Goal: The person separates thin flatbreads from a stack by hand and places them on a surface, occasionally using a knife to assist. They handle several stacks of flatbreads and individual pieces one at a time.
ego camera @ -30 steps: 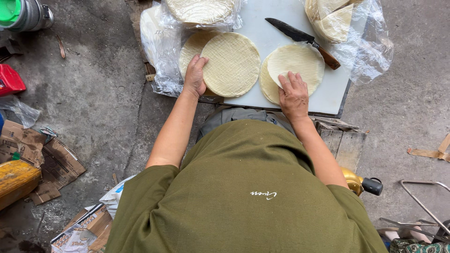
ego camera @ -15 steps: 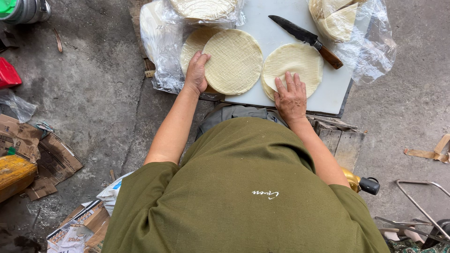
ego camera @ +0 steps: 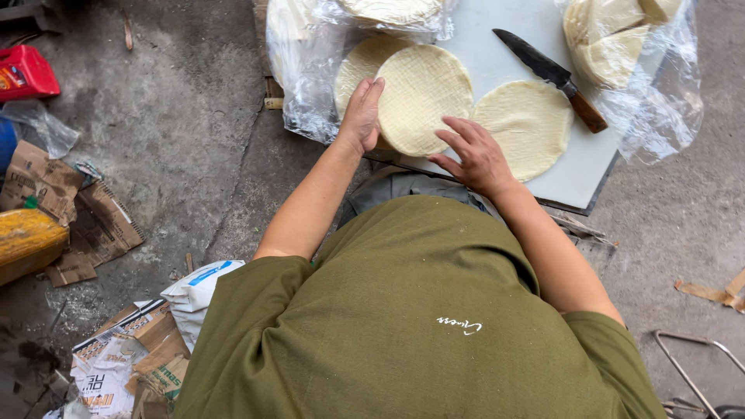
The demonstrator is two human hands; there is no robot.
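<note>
A stack of pale round flatbreads (ego camera: pixel 423 97) lies on a white cutting board (ego camera: pixel 497 54). My left hand (ego camera: pixel 362 116) grips the left edge of the stack's top piece. My right hand (ego camera: pixel 475 155) rests with spread fingers on that stack's lower right edge. A second round flatbread (ego camera: pixel 531 128) lies flat on the board to the right, free of both hands. A dark-bladed knife with a wooden handle (ego camera: pixel 552 76) lies above it.
Clear plastic bags hold more flatbreads at the top middle (ego camera: pixel 388 12) and top right (ego camera: pixel 621 39). Torn cardboard (ego camera: pixel 70 217), a yellow container (ego camera: pixel 27 240) and a red object (ego camera: pixel 23 71) lie on the concrete floor to the left. A metal frame (ego camera: pixel 698 365) stands at the bottom right.
My right hand left the right flatbread and moved left onto the edge of the stack under my left hand. The view shifted slightly.
</note>
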